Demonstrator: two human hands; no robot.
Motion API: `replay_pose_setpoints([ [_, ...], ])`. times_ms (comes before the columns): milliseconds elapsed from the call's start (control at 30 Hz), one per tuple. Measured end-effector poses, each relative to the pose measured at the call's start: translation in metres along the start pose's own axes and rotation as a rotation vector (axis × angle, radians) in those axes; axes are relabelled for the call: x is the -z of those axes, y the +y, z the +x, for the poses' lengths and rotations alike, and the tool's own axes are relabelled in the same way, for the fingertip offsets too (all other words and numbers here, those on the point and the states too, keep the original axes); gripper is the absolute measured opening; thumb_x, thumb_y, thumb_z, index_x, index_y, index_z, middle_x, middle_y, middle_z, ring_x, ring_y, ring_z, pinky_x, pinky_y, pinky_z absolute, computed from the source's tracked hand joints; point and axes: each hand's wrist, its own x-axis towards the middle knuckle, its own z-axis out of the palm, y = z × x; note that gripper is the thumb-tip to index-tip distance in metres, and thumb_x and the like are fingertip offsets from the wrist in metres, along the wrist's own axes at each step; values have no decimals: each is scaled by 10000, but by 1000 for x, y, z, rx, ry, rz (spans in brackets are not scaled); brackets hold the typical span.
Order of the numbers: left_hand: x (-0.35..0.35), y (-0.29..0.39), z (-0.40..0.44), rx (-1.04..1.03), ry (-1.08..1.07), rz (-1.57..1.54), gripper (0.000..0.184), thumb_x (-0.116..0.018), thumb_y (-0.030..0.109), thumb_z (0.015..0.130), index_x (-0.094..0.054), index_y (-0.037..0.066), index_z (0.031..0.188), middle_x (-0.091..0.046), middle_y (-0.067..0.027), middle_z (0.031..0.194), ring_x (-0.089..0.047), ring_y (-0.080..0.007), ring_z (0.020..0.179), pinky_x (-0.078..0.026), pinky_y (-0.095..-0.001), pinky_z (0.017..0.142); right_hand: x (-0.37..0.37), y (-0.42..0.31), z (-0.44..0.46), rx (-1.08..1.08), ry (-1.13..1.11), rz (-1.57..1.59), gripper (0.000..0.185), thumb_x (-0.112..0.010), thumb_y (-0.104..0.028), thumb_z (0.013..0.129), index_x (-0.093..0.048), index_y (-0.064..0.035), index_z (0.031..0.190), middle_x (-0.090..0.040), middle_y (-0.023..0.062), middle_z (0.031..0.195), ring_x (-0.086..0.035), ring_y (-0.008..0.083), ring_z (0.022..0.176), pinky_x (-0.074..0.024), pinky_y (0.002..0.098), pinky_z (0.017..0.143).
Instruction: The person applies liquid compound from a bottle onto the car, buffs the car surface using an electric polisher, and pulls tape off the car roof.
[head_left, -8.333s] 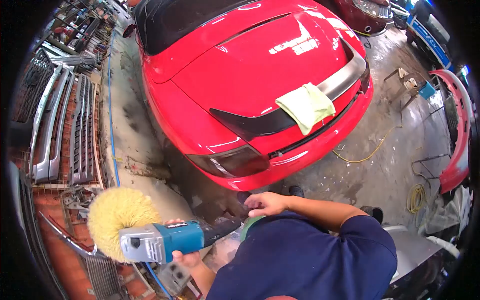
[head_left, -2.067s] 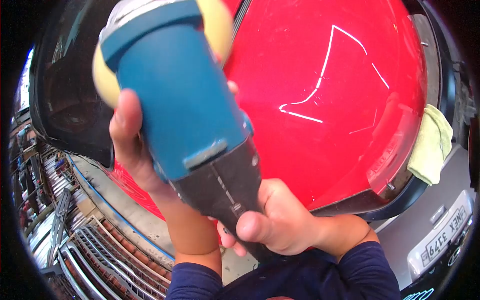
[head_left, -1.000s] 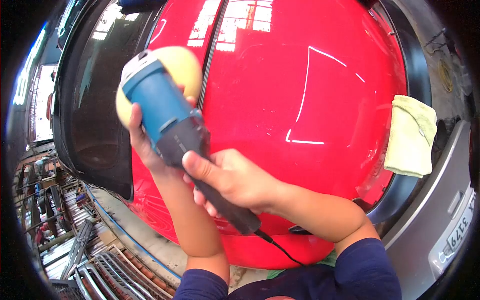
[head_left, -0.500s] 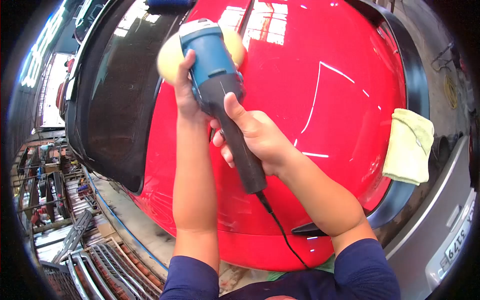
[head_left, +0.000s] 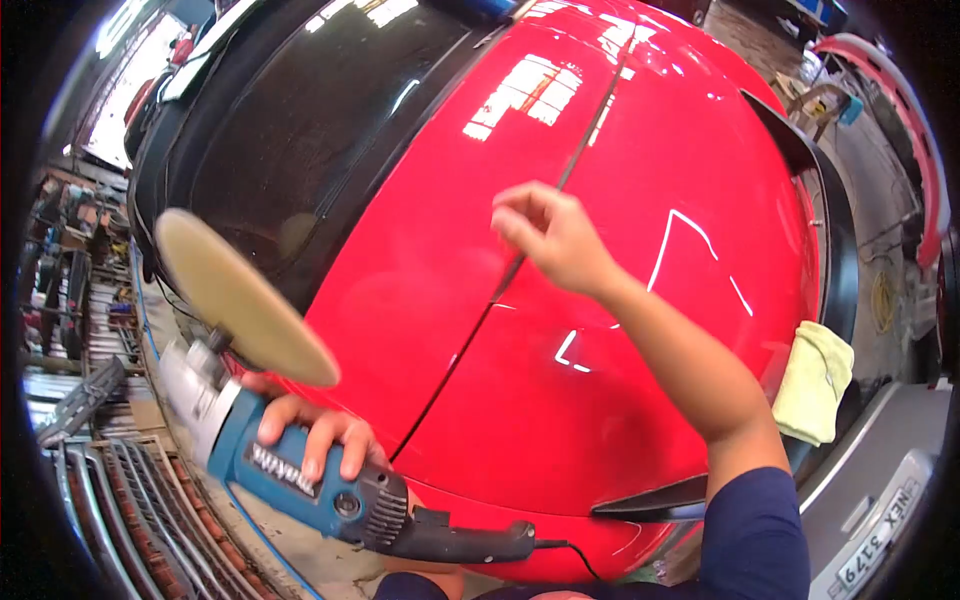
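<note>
My left hand (head_left: 318, 432) is wrapped round the blue body of a polisher (head_left: 290, 480), low at the left. Its round yellowish pad (head_left: 240, 300) is lifted and tilted over the side of a red car, near the dark rear window (head_left: 300, 140). The black handle and cord trail to the right. My right hand (head_left: 555, 235) is off the tool, above the red car body (head_left: 560, 400), near a panel seam. Its fingers are curled with thumb and fingertips close; whether anything is between them is too small to tell.
A light green cloth (head_left: 815, 385) lies on the dark spoiler (head_left: 840, 240) at the right. A silver vehicle with a number plate (head_left: 875, 540) stands behind it. Grilles (head_left: 130, 510) and racks of parts line the left; a red bumper (head_left: 900, 120) is at the upper right.
My right hand has let go of the handle and moved right. The polisher has swung down to the left in my left hand, its pad turned on edge. The view has shifted.
</note>
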Motion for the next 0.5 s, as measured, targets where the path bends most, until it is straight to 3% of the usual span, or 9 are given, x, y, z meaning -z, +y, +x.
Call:
replay_pose_setpoints([
  [67,20,36,-14,-28,-115,62,688,-598,320,1031,-330,77,1617,-645,-49,1279,-707,-240,841,-536,-487,735,-11,23,57,71,98,36,310,-747,-230,977,-708,24,1151,-766,116,1021,-706,154,976,-555,318,899],
  [100,21,45,-25,-83,-75,81,669,-591,308,1042,-337,77,1616,-661,-70,1254,-721,-261,841,-555,-491,715,-14,36,86,188,159,-154,234,-717,-146,1009,-671,23,1165,-719,53,1001,-665,109,918,-541,273,835],
  [133,44,60,-32,-79,-205,25,658,-579,296,1051,-334,80,1622,-664,-91,1254,-736,-287,847,-582,-493,706,-17,36,111,209,232,-276,278,-756,-168,981,-674,21,1168,-728,72,1041,-674,129,954,-546,284,857],
  [167,52,72,-43,-102,-179,66,698,-612,287,1034,-308,127,1641,-672,-96,1259,-745,-314,837,-598,-536,724,-16,43,140,176,274,-303,329,-786,-183,954,-671,21,1185,-730,85,1075,-675,142,988,-552,296,875],
  [233,60,91,-62,-105,-148,152,764,-658,299,1004,-285,178,1659,-689,-98,1253,-756,-350,832,-613,-588,746,-7,62,207,357,412,-270,481,-835,-215,892,-630,21,1257,-729,125,1096,-687,188,1003,-562,327,876],
  [333,84,98,-72,-191,-210,106,710,-599,244,1020,-289,152,1653,-663,-87,1272,-743,-300,799,-596,-550,749,22,86,306,322,630,-336,597,-869,-226,834,-583,44,1284,-692,137,1159,-667,207,1065,-563,336,918],
  [367,79,96,-71,-250,-139,96,705,-570,265,1027,-277,148,1658,-659,-90,1281,-740,-295,781,-594,-558,761,24,80,327,247,638,-309,663,-867,-204,844,-539,40,1366,-658,158,1267,-655,198,1069,-560,321,896],
  [467,110,119,-66,-123,-220,40,726,-574,355,1042,-245,234,1678,-634,-80,1366,-736,-335,920,-568,-587,840,67,101,407,200,640,-452,852,-915,-235,771,-464,65,1429,-653,197,1305,-670,221,1072,-546,355,962],
  [500,117,124,-61,-79,-236,53,739,-583,381,1038,-242,247,1680,-626,-76,1396,-735,-342,956,-561,-581,858,88,110,437,234,710,-667,783,-907,-259,791,-513,61,1386,-677,170,1241,-673,207,1038,-550,359,936],
])
